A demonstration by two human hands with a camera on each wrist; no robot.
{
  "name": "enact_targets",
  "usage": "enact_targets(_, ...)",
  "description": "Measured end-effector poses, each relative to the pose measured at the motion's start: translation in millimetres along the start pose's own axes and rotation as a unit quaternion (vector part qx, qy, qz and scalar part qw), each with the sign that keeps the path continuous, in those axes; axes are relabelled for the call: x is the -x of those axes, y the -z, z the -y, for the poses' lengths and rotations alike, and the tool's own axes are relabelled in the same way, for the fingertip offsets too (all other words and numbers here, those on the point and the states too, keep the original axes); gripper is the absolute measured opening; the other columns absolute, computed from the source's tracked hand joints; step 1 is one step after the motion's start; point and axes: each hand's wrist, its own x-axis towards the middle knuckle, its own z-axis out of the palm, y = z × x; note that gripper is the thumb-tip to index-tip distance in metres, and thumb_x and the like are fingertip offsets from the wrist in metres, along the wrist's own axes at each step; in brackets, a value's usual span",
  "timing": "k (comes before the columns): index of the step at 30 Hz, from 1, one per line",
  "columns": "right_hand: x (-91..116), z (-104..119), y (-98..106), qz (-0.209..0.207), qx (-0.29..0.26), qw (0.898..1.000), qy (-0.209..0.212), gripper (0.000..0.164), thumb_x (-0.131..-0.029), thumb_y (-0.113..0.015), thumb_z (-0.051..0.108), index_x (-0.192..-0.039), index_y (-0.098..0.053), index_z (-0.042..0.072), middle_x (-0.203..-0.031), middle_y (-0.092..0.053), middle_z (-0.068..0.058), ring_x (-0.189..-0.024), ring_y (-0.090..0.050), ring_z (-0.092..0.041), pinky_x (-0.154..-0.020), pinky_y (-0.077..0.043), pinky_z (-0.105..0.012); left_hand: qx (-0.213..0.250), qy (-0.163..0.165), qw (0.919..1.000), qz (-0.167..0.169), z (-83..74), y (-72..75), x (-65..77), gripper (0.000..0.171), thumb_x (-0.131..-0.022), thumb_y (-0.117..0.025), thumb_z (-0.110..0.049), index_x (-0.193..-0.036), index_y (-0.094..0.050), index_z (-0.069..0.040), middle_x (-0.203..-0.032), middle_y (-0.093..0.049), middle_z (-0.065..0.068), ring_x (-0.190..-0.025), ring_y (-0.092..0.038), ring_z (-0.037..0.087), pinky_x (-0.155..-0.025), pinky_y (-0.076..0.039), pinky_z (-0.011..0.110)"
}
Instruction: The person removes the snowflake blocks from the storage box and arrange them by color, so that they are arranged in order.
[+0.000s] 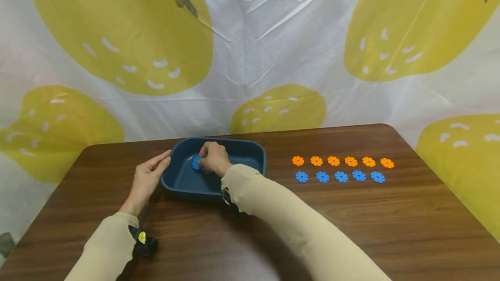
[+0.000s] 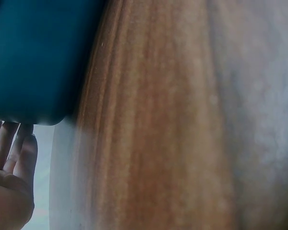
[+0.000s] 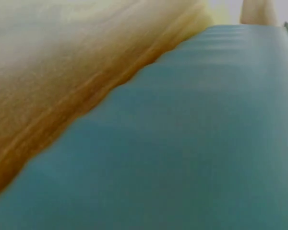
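A dark blue rectangular tub (image 1: 191, 187) stands near the back of the table, left of the middle. At its left end is my left hand (image 1: 145, 181), its extended fingers touching the outer wall and the thumb by the rim. The left wrist view shows those fingers (image 2: 23, 158) reaching up to the tub's end. Inside the tub, my right hand (image 1: 215, 158) pinches a notched blue plastic disc (image 1: 196, 163) low over the floor. The close, blurred right wrist view is filled mostly by the tub's blue surface (image 3: 182, 143); the disc is hidden there.
Right of the tub, several notched orange discs (image 1: 333, 161) lie in a row. Several blue discs (image 1: 341, 177) form a second row nearer me. The brown wooden table (image 1: 371, 229) ends at a white curtain (image 1: 250, 68) with yellow fruit shapes.
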Motion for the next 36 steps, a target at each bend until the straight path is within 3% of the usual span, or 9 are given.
enact_targets(8,15,0,25,0.022,-0.108,0.994,0.004,0.010,-0.083,-0.069,-0.001,-0.089,-0.061,0.000,-0.077,-0.066,-0.012,-0.056,-0.060,-0.015,-0.052,-0.054,-0.024,-0.011,-0.003,0.9999,0.006,-1.3,0.4,1.1,0.043,-0.095,-0.057,-0.029,-0.131,-0.056,-0.005,-0.130,-0.053,0.015,-0.094,-0.050,-0.020,-0.080,-0.041,0.004)
enact_targets(11,20,-3,36,0.029,-0.132,0.991,0.011,0.009,-0.085,-0.067,0.000,-0.092,-0.061,-0.001,-0.075,-0.064,-0.010,-0.056,-0.058,-0.013,-0.054,-0.054,-0.025,-0.014,-0.003,0.9999,0.006,-1.4,0.8,1.0,0.043,-0.094,-0.057,-0.029,-0.131,-0.056,-0.005,-0.131,-0.053,0.014,-0.094,-0.050,-0.020,-0.081,-0.041,0.004)
enact_targets(16,28,-9,58,0.037,-0.158,0.986,0.024,0.011,-0.087,-0.064,0.001,-0.097,-0.061,-0.001,-0.081,-0.066,-0.020,-0.055,-0.057,-0.012,-0.058,-0.055,-0.028,-0.019,-0.002,0.9998,0.006,-2.6,0.4,0.8,0.045,-0.095,-0.057,-0.031,-0.131,-0.056,-0.004,-0.131,-0.054,0.014,-0.093,-0.050,-0.020,-0.080,-0.041,0.004)
enact_targets(20,35,-16,77,0.029,-0.172,0.984,0.028,0.013,-0.088,-0.063,0.002,-0.100,-0.061,-0.001,-0.084,-0.066,-0.024,-0.055,-0.057,-0.011,-0.066,-0.057,-0.036,-0.027,-0.001,0.9996,0.008,-2.3,0.0,1.1,0.046,-0.095,-0.056,-0.032,-0.131,-0.055,-0.004,-0.130,-0.054,0.013,-0.092,-0.050,-0.020,-0.080,-0.041,0.004)
enact_targets(23,39,-24,93,0.012,-0.177,0.983,0.037,0.015,-0.087,-0.064,0.001,-0.101,-0.060,-0.002,-0.077,-0.065,-0.019,-0.054,-0.056,-0.009,-0.067,-0.057,-0.039,-0.032,0.000,0.9994,0.008,-1.9,-0.9,0.8,0.047,-0.095,-0.056,-0.033,-0.132,-0.055,-0.005,-0.130,-0.054,0.014,-0.093,-0.049,-0.020,-0.080,-0.041,0.004)
enact_targets(28,51,-43,123,-0.016,-0.182,0.982,0.048,0.017,-0.087,-0.064,0.001,-0.103,-0.059,-0.006,-0.072,-0.063,-0.012,-0.052,-0.056,-0.008,-0.061,-0.056,-0.033,-0.041,-0.004,0.9991,0.008,-2.2,-1.5,1.7,0.047,-0.095,-0.056,-0.034,-0.132,-0.055,-0.005,-0.130,-0.055,0.014,-0.095,-0.048,-0.020,-0.081,-0.040,0.004)
enact_targets(36,75,-80,167,-0.035,-0.211,0.977,0.010,0.020,-0.090,-0.061,0.004,-0.107,-0.056,-0.005,-0.068,-0.058,-0.001,-0.055,-0.056,-0.009,-0.059,-0.054,-0.025,-0.041,-0.009,0.9991,0.002,-3.2,-1.1,1.7,0.047,-0.094,-0.057,-0.034,-0.130,-0.056,-0.005,-0.124,-0.059,0.001,-0.093,-0.049,-0.020,-0.080,-0.041,0.004)
